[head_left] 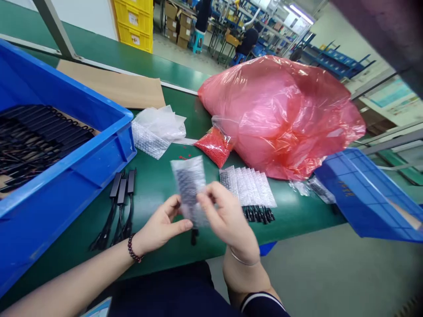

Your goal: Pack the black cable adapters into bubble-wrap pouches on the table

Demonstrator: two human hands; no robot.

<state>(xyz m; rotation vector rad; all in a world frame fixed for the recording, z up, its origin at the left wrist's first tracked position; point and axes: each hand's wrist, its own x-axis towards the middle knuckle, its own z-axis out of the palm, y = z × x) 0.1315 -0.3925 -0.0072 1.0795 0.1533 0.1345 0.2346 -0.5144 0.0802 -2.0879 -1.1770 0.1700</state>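
A bubble-wrap pouch [189, 176] with a dark device inside is held upright above the green table, a short black cable end poking out below it. My left hand [165, 222] grips the pouch's left edge between thumb and fingers. On its right side, my right hand [224, 211] pinches the pouch, fingers curled. Three black cabled modules [121, 191] lie to the left of my hands. To the right, a row of filled bubble-wrap pouches [253, 185] overlaps, their black cable ends pointing toward me.
A blue crate [112, 136] of black modules stands at left. Behind my hands are flat bubble pouches [155, 127], a bag of small red pieces [214, 147] and a large pink plastic bag [280, 114]. Another blue crate [370, 198] sits right. People sit in the background.
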